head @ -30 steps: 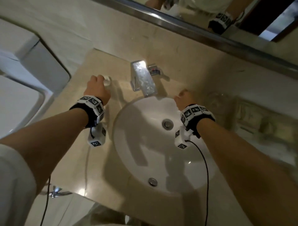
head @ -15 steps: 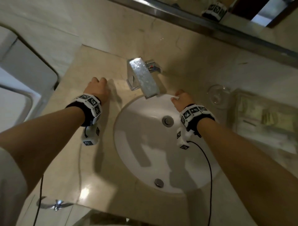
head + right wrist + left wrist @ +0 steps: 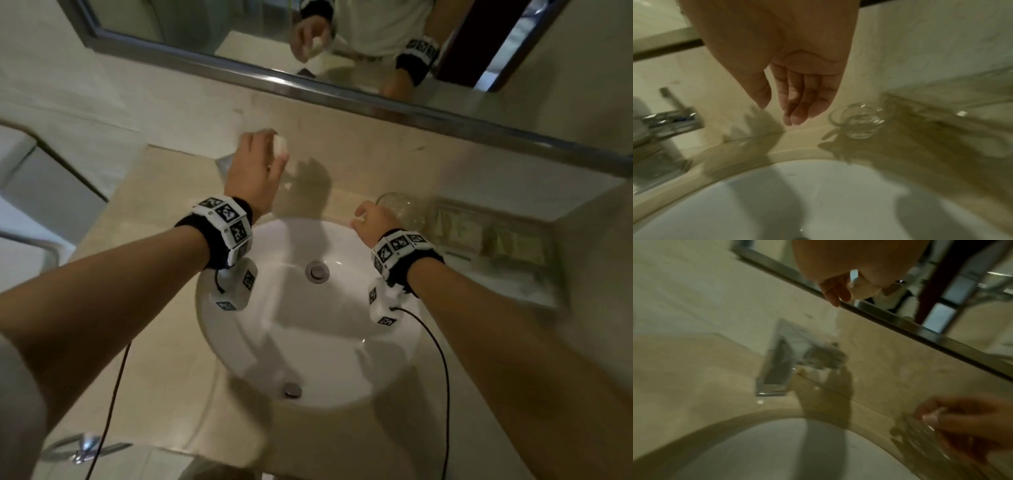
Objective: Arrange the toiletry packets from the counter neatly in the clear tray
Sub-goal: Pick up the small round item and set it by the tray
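My left hand (image 3: 263, 161) is raised above the faucet and grips a small white packet (image 3: 281, 148) at its fingertips. The left wrist view shows that packet (image 3: 863, 288) pale under the palm, held by the left hand (image 3: 838, 290). My right hand (image 3: 368, 219) hovers over the sink's back rim, just left of a glass. In the right wrist view the right hand (image 3: 789, 104) hangs with loosely straight fingers and nothing between them. The clear tray (image 3: 555, 263) stands at the right on the counter, with pale packets (image 3: 527, 245) lying in it.
An empty drinking glass (image 3: 400, 209) (image 3: 859, 120) stands between my right hand and the tray. The chrome faucet (image 3: 777, 368) sits behind the white sink (image 3: 308, 325), mostly hidden under my left hand in the head view. A mirror (image 3: 239, 34) hangs above the counter.
My left hand has lifted off the counter with the white packet and moved right, over the faucet. My right hand has moved right, toward the glass.
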The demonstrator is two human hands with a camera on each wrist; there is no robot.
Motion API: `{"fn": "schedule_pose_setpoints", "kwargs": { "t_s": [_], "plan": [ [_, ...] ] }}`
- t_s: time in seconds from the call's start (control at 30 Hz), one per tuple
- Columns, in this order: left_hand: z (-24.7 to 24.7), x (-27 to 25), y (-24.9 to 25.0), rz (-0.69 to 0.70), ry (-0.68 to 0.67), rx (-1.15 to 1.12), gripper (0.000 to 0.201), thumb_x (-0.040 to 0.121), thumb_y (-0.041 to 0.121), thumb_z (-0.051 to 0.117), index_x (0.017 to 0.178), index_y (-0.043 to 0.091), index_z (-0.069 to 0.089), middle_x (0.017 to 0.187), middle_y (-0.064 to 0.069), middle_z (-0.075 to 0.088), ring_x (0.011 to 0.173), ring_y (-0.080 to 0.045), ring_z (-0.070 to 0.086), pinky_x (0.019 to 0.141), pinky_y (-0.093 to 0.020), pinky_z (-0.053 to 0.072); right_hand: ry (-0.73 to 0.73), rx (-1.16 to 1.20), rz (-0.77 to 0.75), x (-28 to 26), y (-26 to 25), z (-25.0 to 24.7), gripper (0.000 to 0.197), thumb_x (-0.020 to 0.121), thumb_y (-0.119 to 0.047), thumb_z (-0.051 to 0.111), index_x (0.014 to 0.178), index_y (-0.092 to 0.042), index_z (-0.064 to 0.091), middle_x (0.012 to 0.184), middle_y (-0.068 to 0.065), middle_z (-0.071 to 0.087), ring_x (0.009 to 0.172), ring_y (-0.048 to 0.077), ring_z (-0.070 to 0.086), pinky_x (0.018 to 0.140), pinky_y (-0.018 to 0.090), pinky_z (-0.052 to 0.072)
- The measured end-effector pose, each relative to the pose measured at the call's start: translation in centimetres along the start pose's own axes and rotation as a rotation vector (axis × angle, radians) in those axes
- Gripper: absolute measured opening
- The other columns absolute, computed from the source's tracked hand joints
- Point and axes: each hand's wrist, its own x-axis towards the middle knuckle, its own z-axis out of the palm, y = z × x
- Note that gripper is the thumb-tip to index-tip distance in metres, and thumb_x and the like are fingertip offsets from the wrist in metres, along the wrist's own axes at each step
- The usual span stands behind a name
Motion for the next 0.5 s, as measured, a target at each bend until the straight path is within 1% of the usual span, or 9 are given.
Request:
{"fn": "schedule_pose_setpoints", "kwargs": {
  "t_s": [0.07,0.13,0.2,0.23,0.27,0.33,0.4,0.43,0.5],
  "plan": [
    [2.9,-0.7,2.5,0.047,-0.105,0.035,0.042,0.094,0.027,0.046,0.130,0.007,0.044,0.128,-0.019,0.045,0.103,-0.032,0.055,0.092,-0.034,0.040,0.028,0.019,0.020,-1.0,2.5,-1.5,0.031,0.091,-0.020,0.051,0.119,-0.008,0.054,0.117,0.014,0.062,0.106,0.031,0.059,0.081,0.027,0.041],
    [5.7,-1.2,4.3,0.061,-0.195,0.059,0.040,0.093,0.029,0.046,0.129,0.011,0.044,0.129,-0.017,0.044,0.100,-0.035,0.057,0.090,-0.036,0.043,0.049,0.011,0.049,-1.8,4.8,-2.5,0.027,0.092,-0.019,0.048,0.116,-0.009,0.055,0.109,0.009,0.062,0.103,0.028,0.059,0.078,0.028,0.041],
    [8.7,-1.6,6.0,0.055,-0.286,0.046,0.039,0.093,0.028,0.048,0.129,0.012,0.046,0.132,-0.016,0.042,0.100,-0.034,0.058,0.088,-0.032,0.043,0.083,0.002,0.096,-2.6,7.3,-3.7,0.022,0.095,-0.020,0.041,0.110,-0.011,0.054,0.101,0.008,0.061,0.100,0.028,0.061,0.074,0.029,0.043],
    [10.2,-1.8,6.8,0.051,-0.329,0.038,0.039,0.092,0.027,0.050,0.129,0.013,0.046,0.132,-0.015,0.042,0.100,-0.033,0.058,0.087,-0.031,0.043,0.113,-0.006,0.118,-3.0,8.6,-4.2,0.022,0.096,-0.021,0.039,0.109,-0.011,0.054,0.100,0.009,0.062,0.100,0.029,0.061,0.073,0.030,0.043],
    [11.6,-2.0,7.4,0.050,-0.364,0.033,0.040,0.092,0.026,0.051,0.128,0.013,0.047,0.133,-0.015,0.042,0.101,-0.033,0.058,0.088,-0.032,0.044,0.151,-0.012,0.139,-3.4,10.0,-4.6,0.025,0.096,-0.021,0.038,0.112,-0.011,0.055,0.104,0.010,0.063,0.102,0.030,0.061,0.076,0.030,0.045],
    [14.5,-2.2,8.8,0.047,-0.427,0.026,0.040,0.090,0.025,0.054,0.128,0.014,0.049,0.133,-0.014,0.043,0.105,-0.033,0.057,0.092,-0.033,0.044,0.234,0.002,0.190,-4.0,13.0,-5.6,0.029,0.096,-0.020,0.040,0.119,-0.010,0.053,0.116,0.011,0.063,0.106,0.031,0.060,0.085,0.034,0.048],
    [16.8,-2.2,9.3,0.027,-0.478,0.063,0.040,0.089,0.024,0.054,0.128,0.014,0.049,0.132,-0.015,0.043,0.109,-0.035,0.055,0.096,-0.035,0.042,0.287,0.038,0.235,-4.5,15.2,-6.1,0.030,0.095,-0.019,0.043,0.121,-0.010,0.052,0.122,0.010,0.061,0.111,0.030,0.057,0.092,0.038,0.048],
    [17.9,-2.1,9.6,0.012,-0.511,0.108,0.040,0.089,0.025,0.054,0.128,0.014,0.048,0.132,-0.016,0.043,0.111,-0.036,0.054,0.097,-0.037,0.042,0.309,0.038,0.251,-4.7,16.2,-6.3,0.028,0.094,-0.019,0.044,0.120,-0.010,0.053,0.122,0.010,0.061,0.111,0.029,0.057,0.094,0.040,0.047],
    [20.0,-1.8,10.0,-0.013,-0.577,0.237,0.041,0.089,0.027,0.051,0.128,0.015,0.047,0.132,-0.017,0.042,0.112,-0.039,0.052,0.098,-0.043,0.041,0.355,0.013,0.252,-5.0,18.1,-6.4,0.025,0.093,-0.017,0.046,0.114,-0.008,0.057,0.118,0.011,0.061,0.109,0.030,0.056,0.094,0.041,0.046]
  ]
}}
